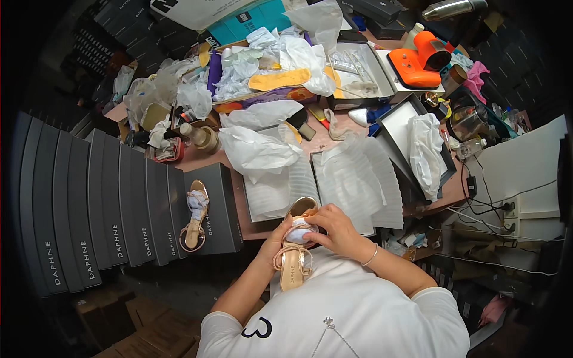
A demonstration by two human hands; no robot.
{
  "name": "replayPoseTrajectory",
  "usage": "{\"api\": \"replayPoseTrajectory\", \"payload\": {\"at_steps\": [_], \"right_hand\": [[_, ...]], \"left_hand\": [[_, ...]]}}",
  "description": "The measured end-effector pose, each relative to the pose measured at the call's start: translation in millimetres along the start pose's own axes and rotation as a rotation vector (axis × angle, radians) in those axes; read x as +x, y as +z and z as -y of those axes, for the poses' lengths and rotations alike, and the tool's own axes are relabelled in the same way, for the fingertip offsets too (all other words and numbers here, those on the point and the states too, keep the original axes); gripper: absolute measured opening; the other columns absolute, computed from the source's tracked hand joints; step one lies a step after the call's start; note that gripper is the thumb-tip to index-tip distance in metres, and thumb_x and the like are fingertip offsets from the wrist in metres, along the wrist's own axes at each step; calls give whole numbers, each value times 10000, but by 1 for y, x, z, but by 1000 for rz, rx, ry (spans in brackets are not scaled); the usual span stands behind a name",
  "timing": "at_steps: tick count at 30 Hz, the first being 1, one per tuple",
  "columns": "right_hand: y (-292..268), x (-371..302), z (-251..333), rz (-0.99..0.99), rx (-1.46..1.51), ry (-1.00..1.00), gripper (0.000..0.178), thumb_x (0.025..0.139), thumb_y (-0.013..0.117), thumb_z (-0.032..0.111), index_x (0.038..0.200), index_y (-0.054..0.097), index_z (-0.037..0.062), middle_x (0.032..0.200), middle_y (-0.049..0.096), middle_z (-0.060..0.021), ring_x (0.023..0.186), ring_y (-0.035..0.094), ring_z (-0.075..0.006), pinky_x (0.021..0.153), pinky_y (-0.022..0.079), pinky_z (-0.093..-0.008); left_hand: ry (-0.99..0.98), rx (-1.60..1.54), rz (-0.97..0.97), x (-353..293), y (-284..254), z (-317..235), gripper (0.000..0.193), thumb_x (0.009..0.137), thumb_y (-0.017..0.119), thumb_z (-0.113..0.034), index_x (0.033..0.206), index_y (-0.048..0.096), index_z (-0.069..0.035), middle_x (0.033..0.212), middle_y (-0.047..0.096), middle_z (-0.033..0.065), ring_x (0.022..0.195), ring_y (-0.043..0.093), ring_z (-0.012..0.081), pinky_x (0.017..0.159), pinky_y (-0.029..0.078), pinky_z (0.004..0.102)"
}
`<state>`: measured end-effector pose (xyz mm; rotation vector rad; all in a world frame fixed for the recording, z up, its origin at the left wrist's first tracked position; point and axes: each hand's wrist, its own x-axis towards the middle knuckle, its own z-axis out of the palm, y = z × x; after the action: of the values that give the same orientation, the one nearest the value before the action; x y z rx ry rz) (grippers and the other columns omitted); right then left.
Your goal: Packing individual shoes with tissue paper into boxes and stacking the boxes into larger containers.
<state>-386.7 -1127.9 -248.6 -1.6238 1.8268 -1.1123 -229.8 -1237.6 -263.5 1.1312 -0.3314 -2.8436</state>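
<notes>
A gold strappy sandal point(293, 262) is held close to my chest, its toe pointing away from me. My left hand point(276, 237) grips it from the left side. My right hand point(334, 228) presses a wad of white tissue paper point(300, 231) into the toe straps. A second matching sandal point(194, 216), stuffed with tissue too, lies on top of a dark grey shoe box point(224, 203) to my left. Sheets of white tissue paper point(352, 179) are spread on the table just beyond my hands.
A row of dark grey shoe boxes point(89, 203) stands on the left. An open box with white paper point(421, 149) sits to the right. An orange handheld device point(421, 56), crumpled paper and clutter fill the far table. Cables point(495, 209) hang at right.
</notes>
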Motion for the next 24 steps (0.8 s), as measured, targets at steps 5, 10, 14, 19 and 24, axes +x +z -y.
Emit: {"api": "replayPoseTrajectory", "payload": {"at_steps": [5, 10, 14, 19, 24], "right_hand": [[21, -8, 9, 10, 35, -3, 372, 768, 742, 260, 1048, 654, 32, 1036, 605, -110, 988, 541, -282, 874, 429, -381], [18, -11, 6, -45, 275, 163, 322, 791, 727, 171, 1059, 644, 13, 1075, 596, -150, 1034, 557, -308, 882, 460, -368], [-37, 16, -31, -324, -184, 58, 276, 805, 678, 87, 1069, 632, 21, 1145, 578, -156, 1106, 538, -337, 927, 448, -391], [-49, 26, -97, -212, -364, 48, 325, 828, 635, 86, 1144, 595, 25, 1229, 539, -196, 1215, 464, -364, 1005, 393, -423], [8, -17, -179, 122, -343, 314, 284, 823, 626, 165, 1043, 619, -15, 1184, 541, -249, 1113, 524, -367, 886, 469, -448]], "left_hand": [[91, 218, -28, -9, -19, -6, 363, 924, 570, -224, 1220, 502, -26, 990, 625, 79, 806, 651, 132, 659, 575, 277], [79, 266, -95, -16, -23, -13, 358, 905, 587, -169, 1213, 483, -20, 1055, 617, 108, 862, 660, 171, 686, 581, 294], [14, 213, -113, -14, -36, -11, 335, 907, 574, -151, 1205, 485, -26, 1056, 626, 134, 870, 675, 212, 658, 596, 338], [16, 133, -143, -9, -26, 1, 338, 901, 566, -151, 1207, 501, -21, 1047, 637, 133, 854, 673, 207, 679, 591, 329], [79, 93, -147, -10, -9, 11, 355, 903, 559, -154, 1220, 495, -7, 1055, 636, 142, 868, 671, 217, 708, 586, 340]]}}
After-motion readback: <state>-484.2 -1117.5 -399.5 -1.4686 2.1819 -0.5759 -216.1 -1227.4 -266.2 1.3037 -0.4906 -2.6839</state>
